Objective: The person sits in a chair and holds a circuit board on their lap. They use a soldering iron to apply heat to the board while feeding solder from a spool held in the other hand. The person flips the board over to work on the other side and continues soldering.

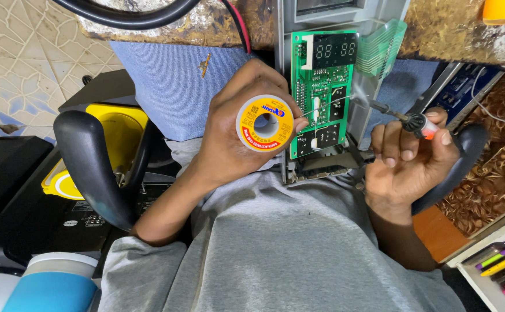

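Observation:
My left hand (229, 133) grips a yellow-and-white spool of solder wire (264, 123), with a thin strand running right across a green circuit board (322, 92). The board stands upright in a grey panel frame (368, 23) resting on my lap. My right hand (405, 153) holds a soldering iron (405, 119) by its black and orange grip. Its metal tip points left and ends near the board's right edge. The solder strand and the tip come close together at mid-height of the board.
A black chair armrest (91, 164) curves at my left, over a yellow device (117, 130) and black electronics boxes (44, 214). A worn bench edge (460, 34) runs across the top. Coloured tools lie in a white tray (504, 263) at the lower right.

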